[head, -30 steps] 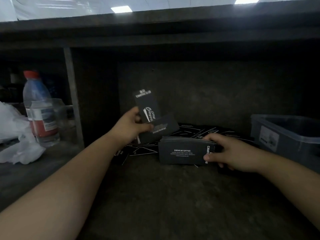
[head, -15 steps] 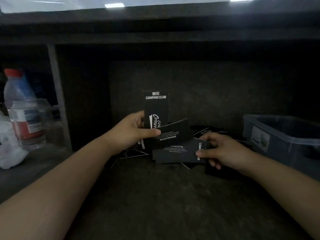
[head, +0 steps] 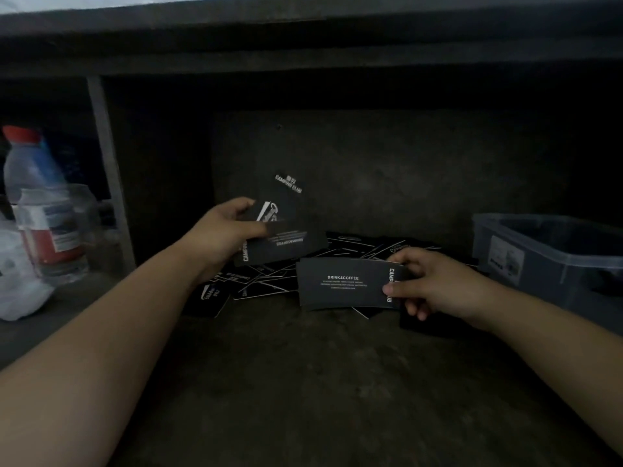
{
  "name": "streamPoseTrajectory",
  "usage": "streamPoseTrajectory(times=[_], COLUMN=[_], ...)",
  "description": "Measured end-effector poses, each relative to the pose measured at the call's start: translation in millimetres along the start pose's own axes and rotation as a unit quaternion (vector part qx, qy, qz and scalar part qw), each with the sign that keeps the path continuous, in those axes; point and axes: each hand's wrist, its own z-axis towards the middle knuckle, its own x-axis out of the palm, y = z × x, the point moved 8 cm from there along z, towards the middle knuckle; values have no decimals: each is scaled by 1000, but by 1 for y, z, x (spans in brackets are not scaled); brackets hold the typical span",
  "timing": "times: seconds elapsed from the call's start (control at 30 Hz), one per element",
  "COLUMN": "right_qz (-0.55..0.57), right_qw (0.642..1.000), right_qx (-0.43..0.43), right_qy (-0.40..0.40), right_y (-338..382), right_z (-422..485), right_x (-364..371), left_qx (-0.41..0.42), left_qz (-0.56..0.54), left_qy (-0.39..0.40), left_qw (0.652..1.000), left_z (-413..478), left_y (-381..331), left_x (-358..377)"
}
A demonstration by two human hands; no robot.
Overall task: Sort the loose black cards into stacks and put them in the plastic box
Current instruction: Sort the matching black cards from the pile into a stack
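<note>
Left hand (head: 222,235) pinches two black cards (head: 281,230), raised above loose pile (head: 350,249). Right hand (head: 428,281) grips card stack (head: 344,283) by its right end. Plastic box (head: 553,254) far right on counter (head: 303,382).

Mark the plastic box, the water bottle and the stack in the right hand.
plastic box (head: 546,274), head view, on its near side wall.
water bottle (head: 50,230), head view, on its label.
card stack (head: 340,284), head view, on the top card's face.
</note>
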Motion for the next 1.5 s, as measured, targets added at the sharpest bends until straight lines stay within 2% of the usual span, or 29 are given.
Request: streamPoseTrajectory(times=[0.13,0.23,0.3,0.33,0.43,0.57,0.63,0.73,0.8,0.93,1.07,1.2,1.5], right_qz=[-8,-15,-19,-23,-31,-34,-36,-40,-37,-26,-1,18,25], right_qw=[1000,1000,1000,1000,999,999,999,999,999,1000,1000,999,999], right_qx=[0,2,0,-2,-7,-8,-9,-11,-13,-12,-7,4,12], right_qy=[0,2,4,5,6,1,2,4,6,6,-15,-30,-20], right_y=[1,2,4,4,4,4,3,3,3,3,3,2,-4], right_z=[-2,-2,-3,-3,-3,-2,-2,-1,-2,-1,-2,-2,2], right_x=[0,0,1,1,1,0,1,1,0,1,0,-2,-5], left_qx=[19,2,23,44,72,-10,-6,39,31,-4,46,78,109], left_qz=[-49,52,132,195,390,526,502,417,358,295,134,-20,-181], left_qy=[-35,-6,-6,-12,-33,18,20,2,1,15,-11,-9,-67], left_qw=[998,999,991,980,917,850,865,908,933,955,990,997,975], left_z=[5,8,9,10,16,21,21,20,19,15,8,-1,-3], left_y=[0,15,17,14,16,46,44,30,28,27,3,-17,-28], left_x=[-6,-5,-7,-8,-13,-11,-9,-10,-13,-17,-16,-8,-21])
